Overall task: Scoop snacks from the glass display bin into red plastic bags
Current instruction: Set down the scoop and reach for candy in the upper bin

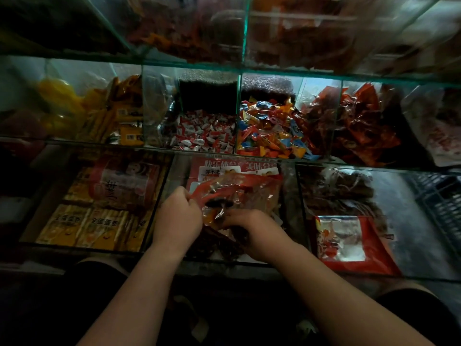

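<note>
I am pinching the rim of the red plastic bag (239, 193) in my left hand (178, 213) over the glass display bin (212, 259). My right hand (245, 226) is reaching into the dark snacks (214, 243), and I cannot tell how its fingers are lying. The film is looking thin and slippery, so I am judging the rim the surest hold.

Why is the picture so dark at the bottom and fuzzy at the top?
Head view: the bottom is nearly black, little light reaches there; the top shelf is blurred and smeary; the colourful candies are brightest and sharpest; the wide lens bends the glass shelf edges.
</note>
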`<state>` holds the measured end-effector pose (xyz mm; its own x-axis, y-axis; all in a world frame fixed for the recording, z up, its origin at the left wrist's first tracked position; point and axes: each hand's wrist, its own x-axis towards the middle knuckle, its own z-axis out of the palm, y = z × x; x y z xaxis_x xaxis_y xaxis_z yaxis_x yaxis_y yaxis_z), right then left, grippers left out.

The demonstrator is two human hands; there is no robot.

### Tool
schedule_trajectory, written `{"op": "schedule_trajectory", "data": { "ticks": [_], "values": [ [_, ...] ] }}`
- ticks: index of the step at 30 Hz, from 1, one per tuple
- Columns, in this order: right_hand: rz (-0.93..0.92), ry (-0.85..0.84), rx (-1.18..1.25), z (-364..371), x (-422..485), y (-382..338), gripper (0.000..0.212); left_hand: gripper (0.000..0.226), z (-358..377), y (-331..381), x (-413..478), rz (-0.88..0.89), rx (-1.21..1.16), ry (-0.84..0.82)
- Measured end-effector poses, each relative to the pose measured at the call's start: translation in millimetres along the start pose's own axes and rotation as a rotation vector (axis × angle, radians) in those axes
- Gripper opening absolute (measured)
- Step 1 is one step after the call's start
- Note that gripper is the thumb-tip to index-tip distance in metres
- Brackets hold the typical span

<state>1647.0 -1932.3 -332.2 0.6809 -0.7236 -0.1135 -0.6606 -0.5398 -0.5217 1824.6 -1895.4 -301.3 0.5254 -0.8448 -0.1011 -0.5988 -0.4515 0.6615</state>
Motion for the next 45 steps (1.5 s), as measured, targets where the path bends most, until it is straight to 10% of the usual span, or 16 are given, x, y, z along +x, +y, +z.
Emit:
{"op": "schedule_trajectory", "data": {
  "ticks": [15,23,30,45],
  "values": [
    [0.021,0.016,-0.052,8,38,4,0.037,0.014,5,2,6,-0.042,-0.05,-0.159],
    [-0.002,0.229,0.157,26,29,10,0.04,0.021,-21,-20,3,-0.064,0.067,-0.071],
    [0.346,0.513,0.641,49,34,-5,0.014,0.022,-13,-20,-5,-0.053,-0.036,-0.098],
    [0.505,0.419,0.934,61,36,-29,0.025,0.028,-2,-38,-16,-0.001,-0.229,-0.017]
  ]
}}
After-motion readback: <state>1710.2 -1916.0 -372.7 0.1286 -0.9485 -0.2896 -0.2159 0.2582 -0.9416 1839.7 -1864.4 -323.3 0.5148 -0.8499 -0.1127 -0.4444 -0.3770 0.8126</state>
